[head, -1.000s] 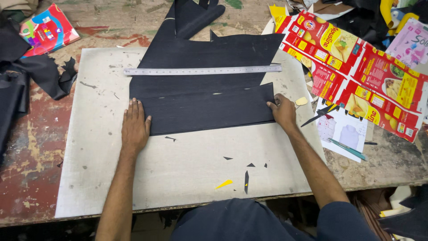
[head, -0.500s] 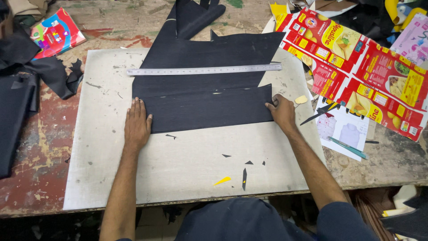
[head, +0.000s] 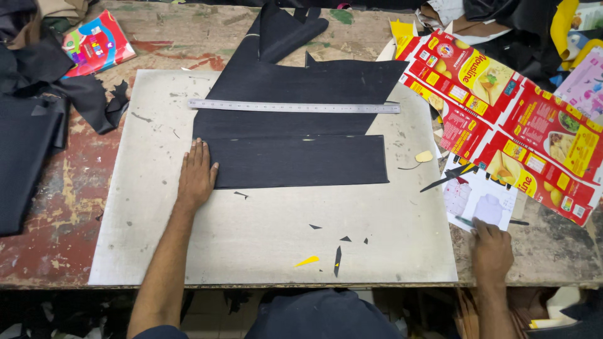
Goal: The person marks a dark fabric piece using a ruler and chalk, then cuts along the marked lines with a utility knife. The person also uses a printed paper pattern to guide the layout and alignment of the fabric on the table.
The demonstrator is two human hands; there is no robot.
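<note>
My left hand (head: 196, 177) lies flat, fingers together, on the left end of a folded black fabric strip (head: 301, 160) on a pale cutting board (head: 251, 245). More black cloth (head: 314, 85) stretches behind it, with a long metal ruler (head: 294, 107) lying across. My right hand (head: 492, 250) rests at the table's front right edge, fingertips touching a white printed paper (head: 480, 199) where a green pen (head: 466, 221) lies. It holds nothing that I can see.
Red and yellow flattened cartons (head: 521, 119) cover the right side. A yellow chalk piece (head: 424, 156) and black scissors (head: 449, 177) lie near the board's right edge. Dark cloth piles (head: 31, 119) sit at the left, small fabric scraps (head: 337, 258) near the front.
My right hand left the fabric strip's right end and moved down to the white paper at the front right. The left hand stays pressed on the strip.
</note>
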